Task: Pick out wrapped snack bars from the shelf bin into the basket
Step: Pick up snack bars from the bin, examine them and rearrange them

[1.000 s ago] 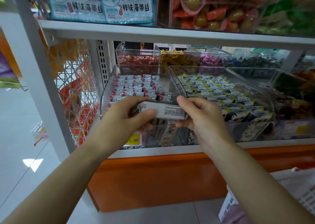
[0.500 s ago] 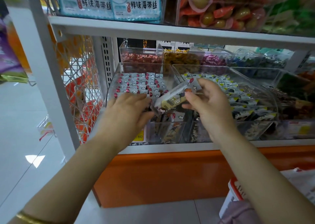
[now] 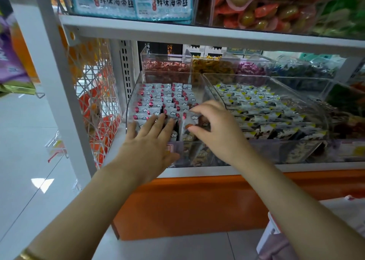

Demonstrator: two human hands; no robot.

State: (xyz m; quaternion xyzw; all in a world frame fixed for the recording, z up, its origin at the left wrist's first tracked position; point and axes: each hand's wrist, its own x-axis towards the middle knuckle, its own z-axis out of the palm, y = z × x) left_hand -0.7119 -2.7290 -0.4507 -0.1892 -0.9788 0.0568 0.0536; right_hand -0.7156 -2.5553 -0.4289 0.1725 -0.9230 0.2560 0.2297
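1. a gold bangle (image 3: 29, 256) sits on the left wrist at the bottom edge, and both forearms reach up to the lower shelf.
2. low on the right, only a white and red corner of the basket (image 3: 273, 227) shows, below the shelf's orange base panel (image 3: 197, 200).
3. the left hand (image 3: 150, 143) lies flat, its fingers (image 3: 158, 123) straight and released, resting on the front rows of bars.
4. the right hand (image 3: 217, 127) is just beside it. its fingers (image 3: 203, 107) curl over, with the thumb below, grasping one wrapped bar (image 3: 192, 118) at the bin's front right.
5. the wrapped snack bars (image 3: 158, 101), silver with red ends and white clouds, stand in rows in the clear shelf bin (image 3: 130, 109).
6. the neighbouring bin (image 3: 308, 109) on the right holds wrappers (image 3: 256, 109) marked yellow and black.
7. behind are smaller bins of red sweets (image 3: 166, 66), yellow sweets (image 3: 211, 64) and purple sweets (image 3: 248, 68).
8. on the upper shelf (image 3: 197, 34) stand blue seaweed packets (image 3: 164, 2).
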